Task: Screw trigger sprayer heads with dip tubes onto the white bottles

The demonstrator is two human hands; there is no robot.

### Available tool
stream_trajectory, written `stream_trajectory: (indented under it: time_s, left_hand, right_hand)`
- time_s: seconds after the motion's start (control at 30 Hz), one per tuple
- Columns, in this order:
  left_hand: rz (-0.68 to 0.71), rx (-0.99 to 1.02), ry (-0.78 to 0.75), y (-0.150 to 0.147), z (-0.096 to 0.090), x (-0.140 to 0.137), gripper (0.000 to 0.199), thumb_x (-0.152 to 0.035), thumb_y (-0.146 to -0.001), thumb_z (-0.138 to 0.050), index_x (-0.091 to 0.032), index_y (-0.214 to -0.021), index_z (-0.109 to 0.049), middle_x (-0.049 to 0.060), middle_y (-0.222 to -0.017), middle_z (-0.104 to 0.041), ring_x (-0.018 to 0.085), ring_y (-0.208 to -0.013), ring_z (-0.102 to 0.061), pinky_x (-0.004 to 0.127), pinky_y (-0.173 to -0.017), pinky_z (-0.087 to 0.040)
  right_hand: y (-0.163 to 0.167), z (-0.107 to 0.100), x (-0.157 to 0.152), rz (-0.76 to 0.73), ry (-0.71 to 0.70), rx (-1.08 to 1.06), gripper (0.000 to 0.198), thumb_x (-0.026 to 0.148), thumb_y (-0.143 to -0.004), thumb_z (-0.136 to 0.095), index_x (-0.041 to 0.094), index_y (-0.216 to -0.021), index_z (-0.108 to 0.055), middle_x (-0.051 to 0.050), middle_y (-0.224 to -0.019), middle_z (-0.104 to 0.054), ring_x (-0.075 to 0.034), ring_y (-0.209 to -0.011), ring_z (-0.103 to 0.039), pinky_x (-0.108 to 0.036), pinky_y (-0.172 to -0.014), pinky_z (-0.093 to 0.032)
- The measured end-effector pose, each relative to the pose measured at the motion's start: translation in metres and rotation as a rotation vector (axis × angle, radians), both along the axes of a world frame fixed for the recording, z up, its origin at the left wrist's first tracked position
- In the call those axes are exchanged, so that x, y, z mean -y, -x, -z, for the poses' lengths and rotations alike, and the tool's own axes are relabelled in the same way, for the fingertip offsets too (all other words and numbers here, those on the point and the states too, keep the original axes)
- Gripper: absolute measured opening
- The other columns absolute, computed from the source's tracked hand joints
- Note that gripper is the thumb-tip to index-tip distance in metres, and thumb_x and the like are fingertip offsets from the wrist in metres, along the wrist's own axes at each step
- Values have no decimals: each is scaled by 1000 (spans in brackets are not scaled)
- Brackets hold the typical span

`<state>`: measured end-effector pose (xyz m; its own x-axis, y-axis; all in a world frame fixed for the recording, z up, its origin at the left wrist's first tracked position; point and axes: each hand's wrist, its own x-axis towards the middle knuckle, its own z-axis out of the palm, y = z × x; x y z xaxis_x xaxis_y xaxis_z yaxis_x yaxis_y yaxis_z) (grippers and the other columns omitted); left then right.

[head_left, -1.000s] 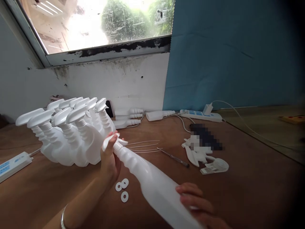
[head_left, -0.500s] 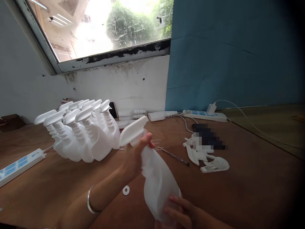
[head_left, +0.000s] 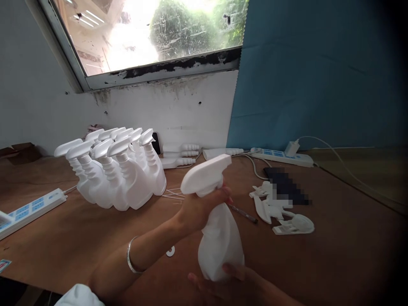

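Observation:
My left hand [head_left: 204,208], with a silver bangle on its wrist, wraps round the neck of a white spray bottle [head_left: 221,242] just under its trigger head [head_left: 205,172]. The bottle stands nearly upright over the table, leaning slightly. Cupped round its lower end is my right hand [head_left: 229,282], fingers and thumb against the plastic; part of the base is hidden by it. A small white washer [head_left: 170,251] lies on the table below my left forearm. Beyond the bottle lies a thin screwdriver-like tool [head_left: 245,214], its tip hidden behind my left hand.
Several assembled spray bottles [head_left: 117,182] stand grouped at left. White plastic parts [head_left: 280,212] lie at right beside a pixelated dark object [head_left: 287,187]. Power strips [head_left: 32,212] lie at left and along the wall, with cables. More white bottles [head_left: 223,153] lie by the wall.
The spray bottle has turned more upright, and its head has moved right in view. My left hand keeps its hold on the neck; my right hand has shifted under the base.

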<state>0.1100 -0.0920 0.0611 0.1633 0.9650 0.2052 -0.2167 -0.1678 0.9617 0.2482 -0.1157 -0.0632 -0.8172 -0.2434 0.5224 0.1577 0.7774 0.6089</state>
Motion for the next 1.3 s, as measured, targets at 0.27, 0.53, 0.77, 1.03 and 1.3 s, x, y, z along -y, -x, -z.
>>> stream_trajectory:
  time_s: [0.27,0.53,0.77,1.03,1.3]
  left_hand:
    - [-368,-363,-359,78,-8,-20,11,-30,-71,-58,-19,-73,-60,2,-75,-64,21,-79,-60,34,-79,-47]
    - [-579,-499,-420,133,5,-24,29,-27,-73,-61,-20,-101,-58,4,-92,-70,25,-97,-59,38,-89,-42]
    - [-757,-494,-485,151,14,-41,24,-28,-72,-63,-14,-91,-62,7,-92,-69,23,-93,-61,33,-82,-47]
    - [-779,-427,-699,149,5,-54,37,-23,-72,-67,-20,-104,-49,-1,-113,-53,18,-113,-47,33,-97,-40]
    - [-405,-494,-560,187,17,6,46,-41,-70,-66,-30,-112,-50,0,-103,-61,26,-102,-54,42,-80,-48]
  right_hand:
    - [13,17,-21,215,549,-159,29,13,-79,-44,15,-105,-58,-7,-127,-52,-20,-127,-37,-43,-106,-31]
    - [65,26,-108,500,895,46,60,43,-86,-41,25,-139,-21,-5,-147,-19,-25,-136,-11,-55,-107,-14]
    - [77,31,-142,510,995,206,52,51,-90,-20,31,-138,-22,-1,-145,-24,-25,-134,-19,-56,-105,-16]
    - [65,33,-149,550,950,200,54,50,-90,-20,28,-139,-20,-2,-144,-26,-26,-134,-21,-57,-104,-18]
    - [45,14,-115,570,601,69,49,31,-91,-30,23,-139,-22,-1,-146,-20,-21,-136,-10,-53,-109,-7]
